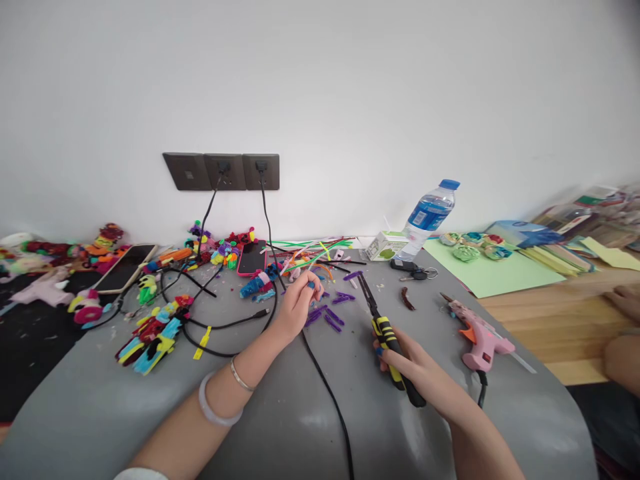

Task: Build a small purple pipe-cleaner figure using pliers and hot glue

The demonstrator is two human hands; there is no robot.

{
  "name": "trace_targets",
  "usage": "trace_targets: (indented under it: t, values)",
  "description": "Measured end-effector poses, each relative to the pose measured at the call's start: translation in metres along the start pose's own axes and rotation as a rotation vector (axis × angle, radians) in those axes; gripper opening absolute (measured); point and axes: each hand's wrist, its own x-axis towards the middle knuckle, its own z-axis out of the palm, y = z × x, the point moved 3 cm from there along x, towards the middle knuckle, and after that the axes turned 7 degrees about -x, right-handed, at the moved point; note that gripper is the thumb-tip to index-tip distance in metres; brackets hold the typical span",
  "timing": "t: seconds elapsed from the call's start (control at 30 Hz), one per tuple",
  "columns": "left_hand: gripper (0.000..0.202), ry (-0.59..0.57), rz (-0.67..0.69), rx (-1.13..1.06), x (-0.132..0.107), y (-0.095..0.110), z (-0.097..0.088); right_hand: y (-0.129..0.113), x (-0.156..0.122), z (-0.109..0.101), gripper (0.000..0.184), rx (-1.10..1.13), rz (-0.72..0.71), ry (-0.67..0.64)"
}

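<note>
My left hand [299, 298] is above the middle of the table, its fingers curled together in a pinch. Something blue shows at its fingertips; whether it is held or is a painted nail I cannot tell. Short purple fuzzy pieces [334, 316] lie on the table just beside and below this hand. Wrapped in my right hand [407, 367] is a pair of long-nose pliers [384, 333] with yellow and black handles, its jaws pointing away from me toward the wall. The purple pieces lie to the left of the pliers.
Pipe-cleaner figures [155, 333], a phone [127, 267] and black cables [325, 380] spread over the left. Behind are loose pipe cleaners [320, 250], a small carton [387, 247] and a tilted water bottle [427, 217]. A pink glue gun [483, 343], green paper [493, 270] and another person's arm [623, 360] are right.
</note>
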Motion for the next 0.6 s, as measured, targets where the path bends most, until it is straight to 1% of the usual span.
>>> trace_targets:
  t: [0.23, 0.43, 0.6]
  values:
    - [0.006, 0.019, -0.003, -0.069, 0.0013, -0.0007, 0.0009, 0.002, 0.001, 0.0006, 0.037, -0.013, 0.001, -0.015]
    - [0.008, 0.03, 0.04, -0.095, 0.0018, -0.0006, 0.0014, 0.0015, 0.0013, 0.0007, 0.037, -0.023, 0.005, -0.012]
    - [0.007, -0.002, 0.005, -0.131, 0.0002, 0.0004, 0.0019, 0.0025, 0.0011, 0.0004, 0.036, -0.006, 0.021, -0.004]
